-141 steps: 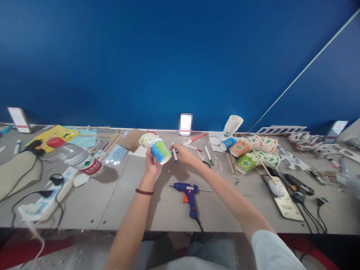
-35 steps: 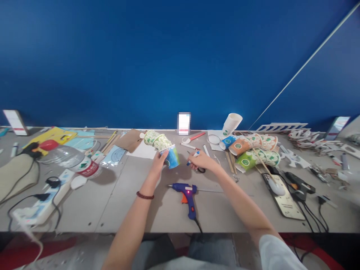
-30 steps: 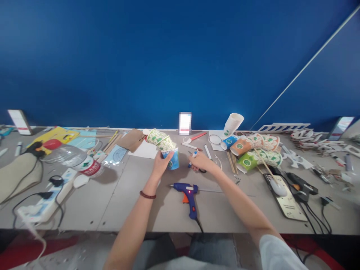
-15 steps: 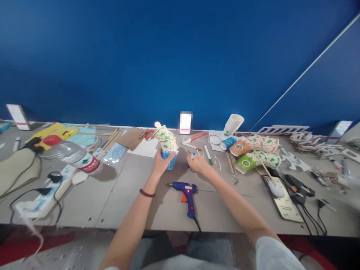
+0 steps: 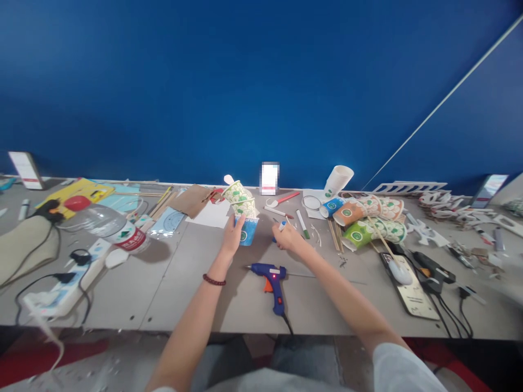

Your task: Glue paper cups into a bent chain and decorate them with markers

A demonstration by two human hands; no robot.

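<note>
My left hand [image 5: 232, 239] is closed round the side of a blue paper cup [image 5: 248, 233]. Green-and-white patterned paper cups [image 5: 241, 201] rise out of it in a leaning stack, and a pale pink rounded piece [image 5: 229, 179] sticks up at the top. To the right, apart from the cups, my right hand [image 5: 287, 238] is closed on a small blue-and-white tool [image 5: 282, 225]; my fingers hide most of it, so its kind is unclear. A blue hot glue gun [image 5: 269, 270] with an orange trigger lies on the table between my forearms, its red light lit.
Stacked paper cups [image 5: 359, 234] lie at right, near a phone [image 5: 412, 299] and a black glue gun [image 5: 435, 272]. Markers [image 5: 302, 223] and a red-handled tool [image 5: 288, 198] lie behind my right hand. At left are a water bottle [image 5: 110, 226] and a power strip [image 5: 73, 283].
My left hand's fingers have shifted toward the left side of the blue cup, uncovering more of its front. My right hand stays almost where it was.
</note>
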